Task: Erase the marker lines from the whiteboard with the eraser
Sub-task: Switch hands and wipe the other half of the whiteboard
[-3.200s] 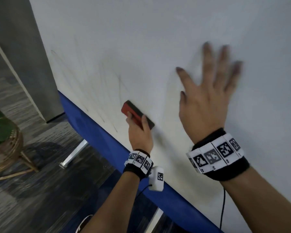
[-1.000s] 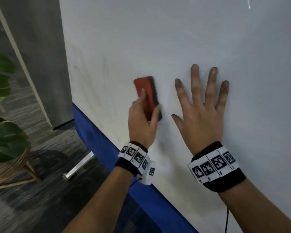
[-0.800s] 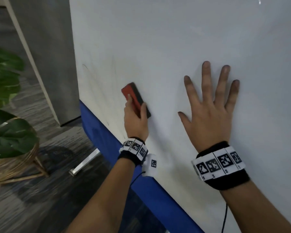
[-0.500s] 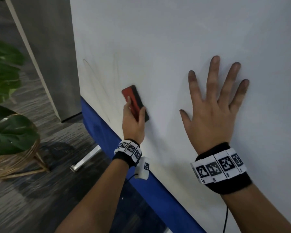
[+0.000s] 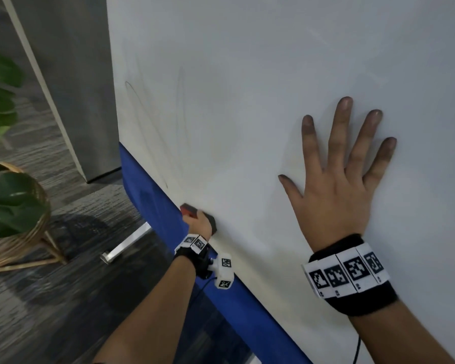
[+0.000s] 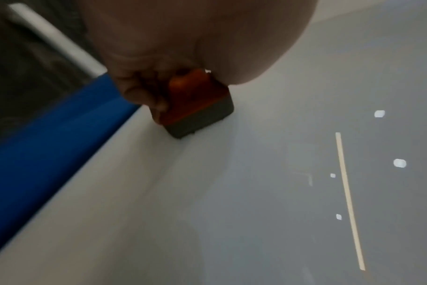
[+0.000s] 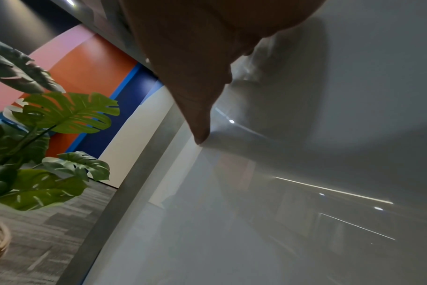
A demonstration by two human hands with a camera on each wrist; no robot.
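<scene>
The left hand (image 5: 199,224) grips the eraser (image 6: 197,104), pad flat on the whiteboard (image 5: 247,74) at its bottom edge, just beside the blue panel (image 5: 153,195). The right hand (image 5: 336,185) lies flat with fingers spread, well apart toward the board's middle.

Risk: a further downward stroke likely runs the eraser off the edge onto the panel. Faint marker lines (image 5: 142,122) remain near the left edge; open room lies above and leftward.
</scene>
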